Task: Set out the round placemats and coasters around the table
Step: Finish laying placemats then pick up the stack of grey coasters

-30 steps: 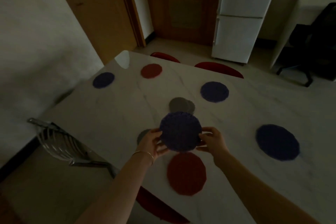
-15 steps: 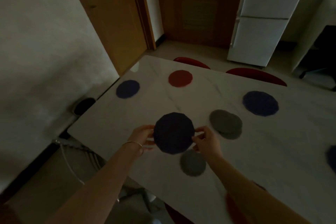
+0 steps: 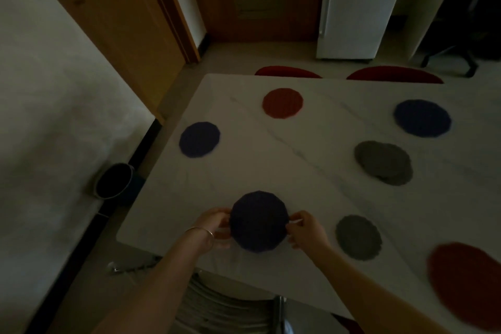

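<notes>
Both hands hold a dark blue round placemat (image 3: 259, 221) low over the near left corner of the white marble table (image 3: 311, 179). My left hand (image 3: 214, 228) pinches its left edge and my right hand (image 3: 305, 230) pinches its right edge. On the table lie a blue mat (image 3: 199, 139) at the left, a red mat (image 3: 282, 103) at the far side, a blue mat (image 3: 422, 118) at the far right, and a red mat (image 3: 466, 279) at the near right. A stack of grey coasters (image 3: 383, 162) sits mid-table, and a single grey coaster (image 3: 358, 237) lies right of my hands.
A metal wire chair (image 3: 225, 306) stands under the near edge. Two red chair backs (image 3: 349, 74) show beyond the far edge. A dark round bin (image 3: 113, 181) sits on the floor by the left wall. A wooden door (image 3: 113, 16) and a white fridge (image 3: 355, 5) stand behind.
My hands carried the dark blue placemat leftward, past the single grey coaster, and lowered it toward the table's near left corner. The view swung left with them.
</notes>
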